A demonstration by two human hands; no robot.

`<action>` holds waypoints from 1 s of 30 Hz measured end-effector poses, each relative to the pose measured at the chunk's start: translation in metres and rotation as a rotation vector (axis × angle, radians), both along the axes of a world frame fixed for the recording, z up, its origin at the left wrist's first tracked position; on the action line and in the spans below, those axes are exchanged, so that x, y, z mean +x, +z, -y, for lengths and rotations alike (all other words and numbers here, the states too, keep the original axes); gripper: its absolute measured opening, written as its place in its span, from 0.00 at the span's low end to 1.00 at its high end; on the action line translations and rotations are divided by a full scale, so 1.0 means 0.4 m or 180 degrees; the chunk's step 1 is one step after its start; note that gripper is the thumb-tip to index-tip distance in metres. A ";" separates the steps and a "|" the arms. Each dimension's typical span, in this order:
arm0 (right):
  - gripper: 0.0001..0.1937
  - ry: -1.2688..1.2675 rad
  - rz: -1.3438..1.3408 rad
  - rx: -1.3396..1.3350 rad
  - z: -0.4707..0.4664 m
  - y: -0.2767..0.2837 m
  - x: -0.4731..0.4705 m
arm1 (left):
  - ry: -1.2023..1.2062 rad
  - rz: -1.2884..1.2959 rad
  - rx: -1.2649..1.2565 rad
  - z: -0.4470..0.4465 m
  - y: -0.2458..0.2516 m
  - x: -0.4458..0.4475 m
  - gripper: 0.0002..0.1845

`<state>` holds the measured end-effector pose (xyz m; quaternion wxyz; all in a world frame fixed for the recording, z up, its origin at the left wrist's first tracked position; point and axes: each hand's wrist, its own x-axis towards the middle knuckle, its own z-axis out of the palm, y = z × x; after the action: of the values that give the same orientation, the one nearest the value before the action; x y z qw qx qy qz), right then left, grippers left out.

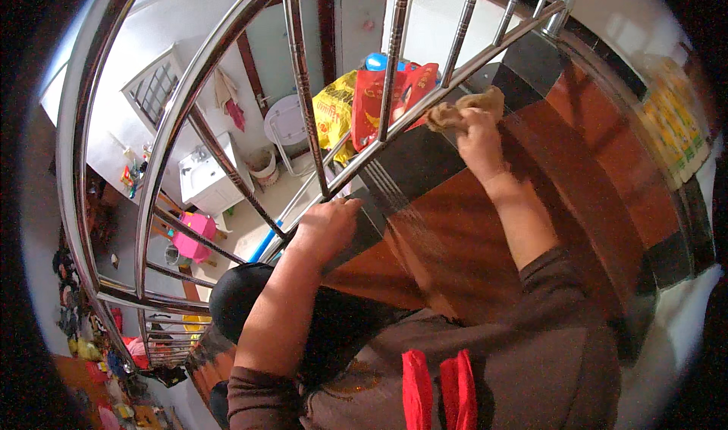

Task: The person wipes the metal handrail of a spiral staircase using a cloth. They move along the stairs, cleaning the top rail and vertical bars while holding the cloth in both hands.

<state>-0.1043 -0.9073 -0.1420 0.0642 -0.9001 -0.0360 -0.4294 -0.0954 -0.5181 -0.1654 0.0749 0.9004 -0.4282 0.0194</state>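
My right hand [482, 145] grips a crumpled brown cloth [488, 98] against the dark tiles by the bottom rail [418, 113] of a stainless-steel stair railing. Farther left along this rail, my left hand [329, 225] is closed on it, fingers mostly hidden from view. Under both hands lies a stair floor of black tiles [421, 157] and reddish-brown tiles [438, 219]. Steel balusters [301, 83] rise from the rail beside my hands, and the curved handrail [213, 37] sweeps over them at the left.
Beyond the railing, at a lower level, are a red bag [369, 106], a yellow bag [331, 108], a white washbasin [206, 171] and a pink stool [194, 236]. A yellow-patterned bundle [674, 125] lies at the far right. My bent knee [239, 299] is close to the railing.
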 end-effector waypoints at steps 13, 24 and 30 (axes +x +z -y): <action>0.19 -0.0628 -0.1341 0.0420 -0.116 -0.235 0.292 | 0.0104 -0.0123 0.0402 0.019 0.008 0.006 0.14; 0.19 0.0689 -0.0826 0.0807 -0.189 -0.245 -0.079 | 0.0119 -0.0235 0.0174 0.003 0.026 -0.014 0.13; 0.21 -0.0406 -0.0943 -0.0162 -0.089 -0.268 -0.254 | 0.0049 -0.0160 0.0065 0.005 0.043 -0.043 0.12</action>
<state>-0.2060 -0.8719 -0.2490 0.0185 -0.9554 0.0202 -0.2942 -0.1126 -0.5199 -0.1482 0.0764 0.9046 -0.4194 -0.0070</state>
